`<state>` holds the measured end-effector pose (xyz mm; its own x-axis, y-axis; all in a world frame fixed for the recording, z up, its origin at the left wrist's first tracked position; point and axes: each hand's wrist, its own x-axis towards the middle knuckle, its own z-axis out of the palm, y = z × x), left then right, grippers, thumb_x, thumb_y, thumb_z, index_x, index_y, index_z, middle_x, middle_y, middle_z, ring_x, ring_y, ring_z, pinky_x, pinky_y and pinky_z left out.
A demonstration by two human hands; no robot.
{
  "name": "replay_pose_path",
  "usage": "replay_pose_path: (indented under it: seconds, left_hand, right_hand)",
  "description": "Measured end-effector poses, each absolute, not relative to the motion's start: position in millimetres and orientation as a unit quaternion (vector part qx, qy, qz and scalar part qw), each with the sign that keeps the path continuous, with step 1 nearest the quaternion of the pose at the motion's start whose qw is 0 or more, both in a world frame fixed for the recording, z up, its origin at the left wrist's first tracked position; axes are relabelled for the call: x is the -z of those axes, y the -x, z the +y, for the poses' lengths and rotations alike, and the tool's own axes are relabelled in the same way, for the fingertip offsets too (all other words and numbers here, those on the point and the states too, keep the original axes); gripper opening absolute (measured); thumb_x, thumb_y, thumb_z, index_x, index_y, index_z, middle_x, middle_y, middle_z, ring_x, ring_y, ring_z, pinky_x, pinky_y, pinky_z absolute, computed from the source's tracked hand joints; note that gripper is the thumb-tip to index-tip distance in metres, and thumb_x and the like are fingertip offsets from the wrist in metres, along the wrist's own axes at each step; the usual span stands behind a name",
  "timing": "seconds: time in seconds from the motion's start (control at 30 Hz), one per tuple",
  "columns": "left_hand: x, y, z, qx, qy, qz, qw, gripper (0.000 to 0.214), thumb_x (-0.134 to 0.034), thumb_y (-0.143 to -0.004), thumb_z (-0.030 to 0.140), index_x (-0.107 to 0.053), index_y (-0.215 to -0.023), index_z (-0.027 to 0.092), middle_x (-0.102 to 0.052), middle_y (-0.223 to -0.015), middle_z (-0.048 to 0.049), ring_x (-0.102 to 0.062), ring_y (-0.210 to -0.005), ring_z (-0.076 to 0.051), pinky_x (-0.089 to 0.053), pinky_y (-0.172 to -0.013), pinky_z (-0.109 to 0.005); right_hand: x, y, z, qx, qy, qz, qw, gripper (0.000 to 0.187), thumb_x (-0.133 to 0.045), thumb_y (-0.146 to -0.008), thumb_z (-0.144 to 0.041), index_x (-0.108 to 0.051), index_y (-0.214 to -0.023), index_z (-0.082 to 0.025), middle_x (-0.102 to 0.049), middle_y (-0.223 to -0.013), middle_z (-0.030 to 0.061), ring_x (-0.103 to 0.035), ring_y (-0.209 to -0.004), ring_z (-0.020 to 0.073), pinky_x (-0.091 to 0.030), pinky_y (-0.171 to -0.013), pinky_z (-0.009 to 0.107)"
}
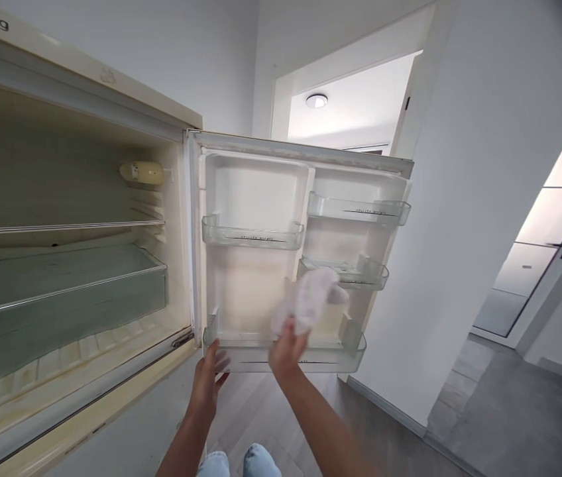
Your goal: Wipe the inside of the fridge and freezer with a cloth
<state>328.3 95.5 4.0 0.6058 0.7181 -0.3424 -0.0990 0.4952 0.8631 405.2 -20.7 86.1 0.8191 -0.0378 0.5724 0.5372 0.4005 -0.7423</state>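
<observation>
The fridge door [256, 291] stands swung wide, its inner side facing me. My right hand [288, 348] is closed on a white cloth [311, 301], which is blurred by motion in front of the door's lower half. At the left end of the clear bottom door bin [331, 358], my left hand [206, 377] has its fingers curled around the bin's edge. Above are a left door bin [254, 237], an upper right bin [360, 211] and a middle right bin [368, 275], partly behind the cloth.
To the left is the fridge compartment, with a glass shelf [62, 227], a greenish drawer [72, 311] and a yellowish lamp housing [142, 173]. A white wall [440, 252] rises close to the door's right edge. Further right is a glazed door [524, 258].
</observation>
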Motion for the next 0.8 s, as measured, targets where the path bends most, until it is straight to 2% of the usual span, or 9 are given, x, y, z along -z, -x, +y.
replay_pose_path:
  seconds: [0.07, 0.1, 0.2, 0.27, 0.33, 0.4, 0.47, 0.63, 0.8]
  left_hand:
    - [-6, -328, 94, -0.263, -0.434, 0.357, 0.784, 0.072, -0.060, -0.059, 0.069, -0.050, -0.117, 0.027, -0.054, -0.127, -0.0092, -0.056, -0.105, -0.022, -0.043, -0.089, -0.040]
    - [-6, -327, 93, -0.262, -0.435, 0.357, 0.784, 0.071, -0.059, -0.060, 0.068, -0.050, -0.117, 0.027, -0.054, -0.128, -0.0094, -0.056, -0.106, -0.022, -0.042, -0.090, -0.040]
    - [-8, -325, 92, -0.258, -0.432, 0.358, 0.786, 0.072, -0.058, -0.061, 0.068, -0.048, -0.120, 0.027, -0.053, -0.131, -0.0111, -0.055, -0.109, -0.023, -0.042, -0.092, -0.040]
    - [-7, -325, 92, -0.258, -0.431, 0.355, 0.788, 0.075, -0.058, -0.060, 0.069, -0.048, -0.120, 0.027, -0.052, -0.133, -0.0119, -0.055, -0.110, -0.024, -0.042, -0.093, -0.041]
    - [-5, -325, 94, -0.259, -0.428, 0.355, 0.790, 0.077, -0.059, -0.059, 0.070, -0.046, -0.121, 0.027, -0.052, -0.133, -0.0122, -0.054, -0.112, -0.024, -0.042, -0.094, -0.041]
    - [-3, -326, 95, -0.259, -0.425, 0.357, 0.791, 0.079, -0.059, -0.058, 0.071, -0.045, -0.122, 0.026, -0.051, -0.134, -0.0125, -0.054, -0.113, -0.024, -0.042, -0.094, -0.041]
    - [-2, -326, 96, -0.257, -0.423, 0.358, 0.792, 0.079, -0.059, -0.058, 0.071, -0.045, -0.121, 0.026, -0.051, -0.134, -0.0126, -0.053, -0.114, -0.024, -0.042, -0.095, -0.041]
    - [-2, -326, 96, -0.258, -0.424, 0.352, 0.794, 0.074, -0.060, -0.059, 0.068, -0.048, -0.118, 0.025, -0.052, -0.133, -0.0121, -0.055, -0.112, -0.024, -0.042, -0.094, -0.041]
    - [-3, -326, 95, -0.261, -0.421, 0.357, 0.792, 0.072, -0.061, -0.059, 0.067, -0.050, -0.115, 0.024, -0.053, -0.133, -0.0128, -0.055, -0.111, -0.024, -0.042, -0.093, -0.040]
  right_hand:
    - [-99, -424, 6, 0.223, 0.541, -0.343, 0.734, 0.055, -0.056, -0.075, -0.056, -0.063, -0.114, -0.018, -0.062, -0.122, 0.0132, -0.045, -0.130, 0.0310, -0.033, -0.110, 0.052]
    - [-108, -434, 18, 0.285, 0.573, -0.431, 0.636, 0.051, -0.052, -0.078, -0.052, -0.063, -0.115, -0.019, -0.061, -0.126, 0.0125, -0.041, -0.132, 0.0307, -0.031, -0.112, 0.051]
    - [-133, -459, 49, 0.407, 0.643, -0.547, 0.349, 0.052, -0.040, -0.087, -0.031, -0.045, -0.138, -0.022, -0.043, -0.145, 0.0060, -0.028, -0.140, 0.0228, -0.031, -0.113, 0.044]
    - [-144, -467, 65, 0.426, 0.679, -0.539, 0.260, 0.057, -0.035, -0.090, -0.025, -0.031, -0.146, -0.025, -0.036, -0.150, 0.0024, -0.027, -0.141, 0.0190, -0.035, -0.111, 0.039]
    - [-147, -469, 78, 0.404, 0.720, -0.522, 0.215, 0.053, -0.033, -0.093, -0.028, -0.031, -0.146, -0.026, -0.043, -0.146, 0.0029, -0.036, -0.136, 0.0204, -0.041, -0.106, 0.039]
    - [-146, -468, 88, 0.362, 0.760, -0.506, 0.185, 0.047, -0.030, -0.095, -0.033, -0.043, -0.140, -0.026, -0.057, -0.133, 0.0052, -0.050, -0.125, 0.0233, -0.045, -0.101, 0.040]
    - [-141, -467, 92, 0.334, 0.782, -0.496, 0.178, 0.045, -0.026, -0.097, -0.036, -0.052, -0.132, -0.027, -0.064, -0.123, 0.0055, -0.057, -0.116, 0.0244, -0.046, -0.098, 0.041]
    - [-123, -469, 84, 0.319, 0.761, -0.536, 0.180, 0.044, -0.025, -0.097, -0.036, -0.053, -0.130, -0.029, -0.062, -0.126, 0.0024, -0.055, -0.118, 0.0239, -0.041, -0.104, 0.041]
    - [-95, -476, 62, 0.250, 0.754, -0.594, 0.131, 0.044, -0.026, -0.097, -0.036, -0.057, -0.127, -0.028, -0.060, -0.129, 0.0018, -0.053, -0.120, 0.0221, -0.039, -0.106, 0.039]
